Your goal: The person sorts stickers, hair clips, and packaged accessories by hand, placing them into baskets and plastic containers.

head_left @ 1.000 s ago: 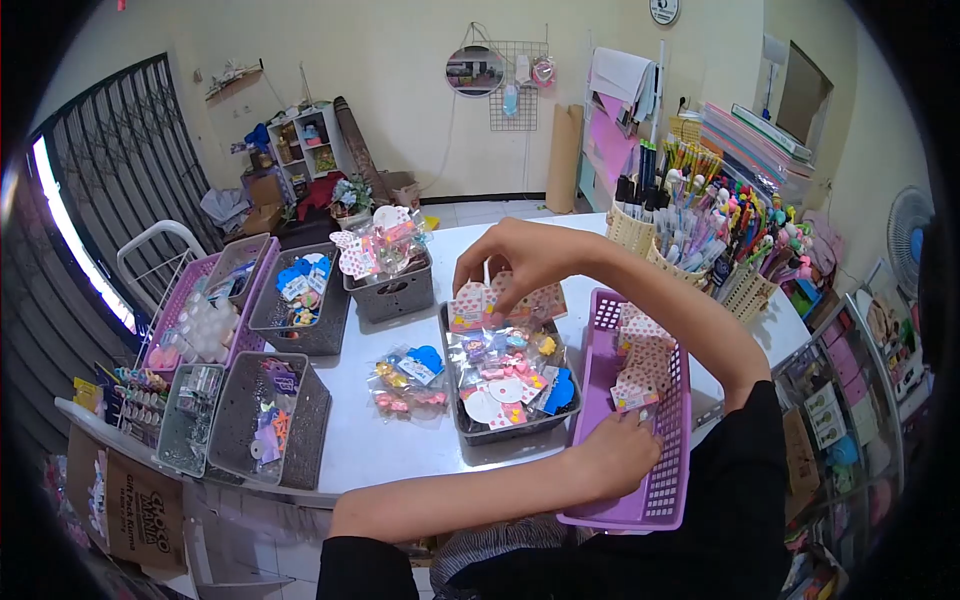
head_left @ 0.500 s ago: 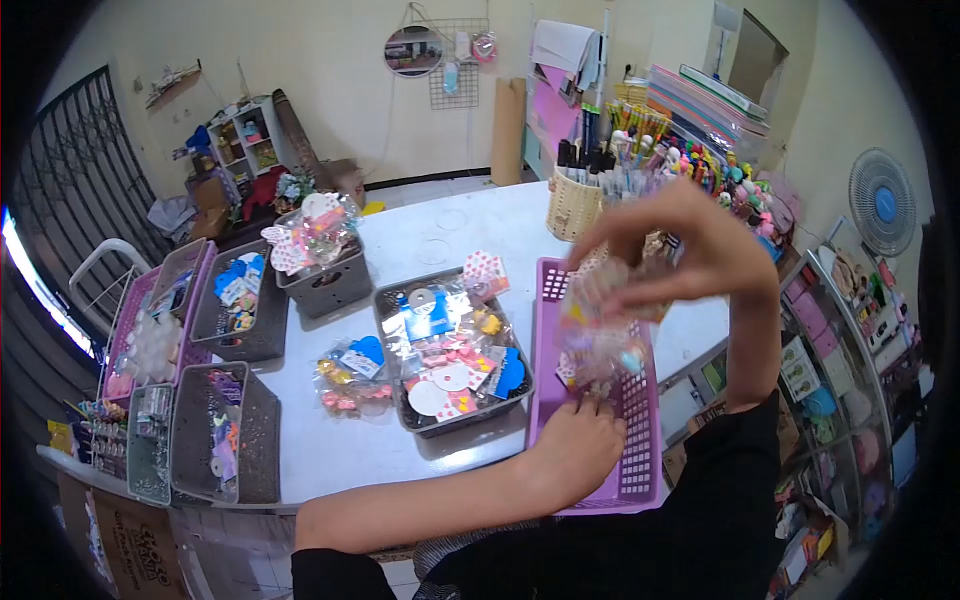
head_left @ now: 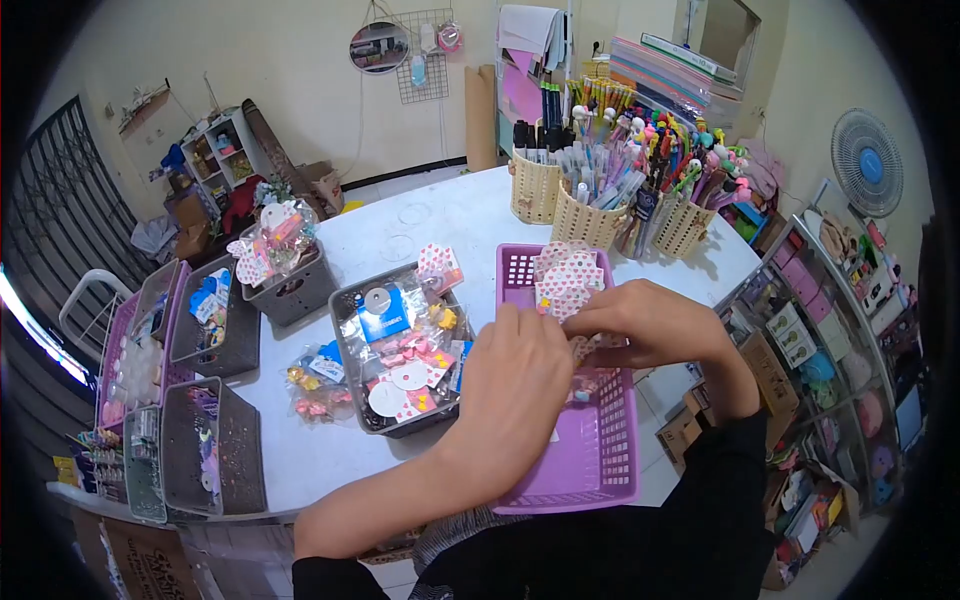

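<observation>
My left hand (head_left: 515,375) reaches over the near left side of the purple basket (head_left: 570,480), its fingers curled down against heart-patterned cards (head_left: 568,278). What those fingers grip is hidden behind the hand. My right hand (head_left: 655,325) comes in from the right, fingers pinched on a clear packet with a heart-patterned card (head_left: 603,345), mostly covered by the hand. The cards stand tilted at the basket's far end. More small clear packets lie under my right hand; their contents are hard to make out.
Left of the basket stands a dark grey basket (head_left: 345,330) of packaged trinkets, with loose packets (head_left: 320,385) beside it. Several grey baskets (head_left: 240,450) line the table's left side. Woven pen holders (head_left: 588,222) stand behind the purple basket. A shelf (head_left: 830,340) is at the right.
My right hand has come down from above the basket with its packet. My left hand has moved up toward the far end. Heart-patterned cards now show there, and the view has shifted.
</observation>
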Available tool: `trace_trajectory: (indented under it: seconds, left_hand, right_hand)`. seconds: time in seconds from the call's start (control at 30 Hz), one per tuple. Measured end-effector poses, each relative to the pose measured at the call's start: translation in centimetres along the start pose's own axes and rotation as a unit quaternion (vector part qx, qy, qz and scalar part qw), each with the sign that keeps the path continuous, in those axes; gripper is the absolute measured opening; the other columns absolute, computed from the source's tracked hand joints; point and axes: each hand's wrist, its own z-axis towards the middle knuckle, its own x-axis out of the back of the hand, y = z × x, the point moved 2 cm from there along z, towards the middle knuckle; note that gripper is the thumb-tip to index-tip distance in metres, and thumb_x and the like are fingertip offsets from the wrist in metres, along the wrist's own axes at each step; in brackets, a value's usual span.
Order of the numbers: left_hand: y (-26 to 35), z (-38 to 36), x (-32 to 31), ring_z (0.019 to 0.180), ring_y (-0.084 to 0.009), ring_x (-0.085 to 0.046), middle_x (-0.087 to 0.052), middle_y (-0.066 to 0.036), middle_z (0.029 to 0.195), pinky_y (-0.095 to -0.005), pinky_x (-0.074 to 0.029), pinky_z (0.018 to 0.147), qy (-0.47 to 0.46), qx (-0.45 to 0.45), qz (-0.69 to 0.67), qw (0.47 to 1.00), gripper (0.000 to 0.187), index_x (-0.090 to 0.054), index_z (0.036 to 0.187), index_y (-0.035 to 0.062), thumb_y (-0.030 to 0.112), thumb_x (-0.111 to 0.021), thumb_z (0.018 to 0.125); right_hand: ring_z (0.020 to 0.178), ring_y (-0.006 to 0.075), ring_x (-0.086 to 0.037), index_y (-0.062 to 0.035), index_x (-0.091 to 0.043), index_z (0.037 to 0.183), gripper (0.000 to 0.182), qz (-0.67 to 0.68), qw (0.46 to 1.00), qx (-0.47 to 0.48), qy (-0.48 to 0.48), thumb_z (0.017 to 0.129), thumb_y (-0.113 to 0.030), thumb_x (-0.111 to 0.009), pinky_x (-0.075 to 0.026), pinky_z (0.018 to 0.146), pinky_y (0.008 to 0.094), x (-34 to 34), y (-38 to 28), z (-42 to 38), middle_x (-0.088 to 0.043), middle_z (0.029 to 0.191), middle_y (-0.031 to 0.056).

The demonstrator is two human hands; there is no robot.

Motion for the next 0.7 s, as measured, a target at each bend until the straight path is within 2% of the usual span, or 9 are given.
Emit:
trace_trajectory:
  seconds: [0.07, 0.13, 0.2, 0.23, 0.27, 0.33, 0.4, 0.53, 0.7]
  left_hand:
    - [-0.3, 0.7, -0.6, 0.074, -0.0212, -0.052, -0.054, -0.01, 0.074, -0.0282, -0.043, 0.061, -0.011, 0.024, 0.095, 0.995, 0.011, -0.054, 0.075, 0.0013, 0.006, -0.055, 0.065]
    - [-1.0, 1.4, -1.2, 0.074, -0.0215, -0.053, -0.056, -0.01, 0.071, -0.0285, -0.042, 0.061, 0.007, 0.017, 0.092, 0.996, 0.011, -0.055, 0.075, 0.001, 0.005, -0.056, 0.064]
    - [-1.4, 2.1, -1.9, 0.075, -0.0288, -0.054, -0.056, -0.014, 0.07, -0.0332, -0.044, 0.068, -0.071, 0.03, 0.059, 0.995, 0.018, -0.051, 0.075, -0.002, 0.001, -0.056, 0.058]
    - [-1.5, 2.5, -1.8, 0.077, -0.0286, -0.056, -0.06, -0.013, 0.07, -0.0347, -0.045, 0.07, -0.119, 0.003, 0.06, 0.991, 0.016, -0.056, 0.075, 0.0006, 0.004, -0.058, 0.059]
    - [-1.5, 2.8, -1.9, 0.077, -0.0286, -0.056, -0.06, -0.013, 0.07, -0.0347, -0.045, 0.07, -0.117, 0.008, 0.06, 0.991, 0.016, -0.056, 0.075, 0.0006, 0.004, -0.058, 0.059]
    - [-1.6, 3.1, -2.7, 0.08, -0.0269, -0.057, -0.061, -0.011, 0.074, -0.0368, -0.043, 0.072, -0.219, -0.005, 0.094, 0.971, 0.013, -0.061, 0.074, 0.0046, 0.009, -0.059, 0.062]
    - [-1.7, 3.3, -3.4, 0.081, -0.0263, -0.057, -0.062, -0.01, 0.075, -0.0371, -0.041, 0.072, -0.233, 0.002, 0.102, 0.967, 0.012, -0.062, 0.073, 0.0063, 0.01, -0.059, 0.063]
    - [-1.6, 3.7, -4.6, 0.081, -0.0247, -0.058, -0.063, -0.01, 0.076, -0.0368, -0.037, 0.073, -0.262, 0.021, 0.11, 0.959, 0.011, -0.064, 0.072, 0.0081, 0.014, -0.061, 0.064]
    - [-1.5, 3.9, -4.1, 0.075, -0.0234, -0.06, -0.063, -0.009, 0.072, -0.0367, -0.036, 0.073, -0.22, 0.027, 0.057, 0.973, 0.011, -0.065, 0.072, 0.0095, 0.016, -0.064, 0.063]
  right_hand:
    - [0.068, 0.0276, -0.057, -0.0061, -0.057, 0.096, 0.029, 0.001, 0.999, 0.037, 0.002, 0.068, -0.01, -0.064, -0.045, 0.06, 0.0362, 0.1, -0.1, -1.0, -0.058, 0.073, 0.0116]
    - [0.069, 0.027, -0.057, -0.007, -0.058, 0.096, 0.029, 0.004, 0.997, 0.073, 0.008, 0.068, -0.01, -0.064, -0.045, 0.06, 0.0363, 0.3, -0.7, -1.7, -0.057, 0.074, 0.0108]
    - [0.068, 0.0249, -0.056, -0.0095, -0.059, 0.097, 0.028, 0.001, 0.99, 0.137, 0.021, 0.069, -0.01, -0.062, -0.045, 0.058, 0.0348, 0.8, -2.1, -2.5, -0.055, 0.073, 0.0082]
    - [0.067, 0.0221, -0.055, -0.0118, -0.058, 0.1, 0.03, -0.003, 0.985, 0.172, 0.022, 0.07, -0.009, -0.059, -0.044, 0.058, 0.0322, 0.8, -2.5, -2.8, -0.052, 0.071, 0.0053]
    - [0.067, 0.0221, -0.055, -0.0118, -0.058, 0.1, 0.03, -0.003, 0.984, 0.175, 0.018, 0.07, -0.009, -0.059, -0.044, 0.058, 0.0322, 1.0, -3.0, -3.0, -0.052, 0.071, 0.0053]
    - [0.068, 0.0192, -0.054, -0.0136, -0.058, 0.103, 0.032, -0.018, 0.975, 0.221, 0.003, 0.071, -0.01, -0.056, -0.043, 0.058, 0.03, 1.1, -4.0, -3.1, -0.051, 0.072, 0.0029]
    - [0.07, 0.0176, -0.053, -0.0146, -0.056, 0.105, 0.035, -0.028, 0.973, 0.228, -0.021, 0.071, -0.011, -0.053, -0.042, 0.059, 0.029, 0.5, -4.1, -3.0, -0.049, 0.073, 0.0019]
    - [0.069, 0.0202, -0.055, -0.013, -0.055, 0.105, 0.035, -0.042, 0.975, 0.217, -0.03, 0.07, -0.01, -0.053, -0.043, 0.057, 0.0317, -0.5, -3.7, -2.4, -0.051, 0.072, 0.0041]
    - [0.064, 0.0261, -0.056, -0.0087, -0.056, 0.095, 0.023, -0.04, 0.986, 0.149, -0.06, 0.073, -0.015, -0.057, -0.044, 0.055, 0.0365, -0.2, -2.9, -1.8, -0.053, 0.068, 0.0094]
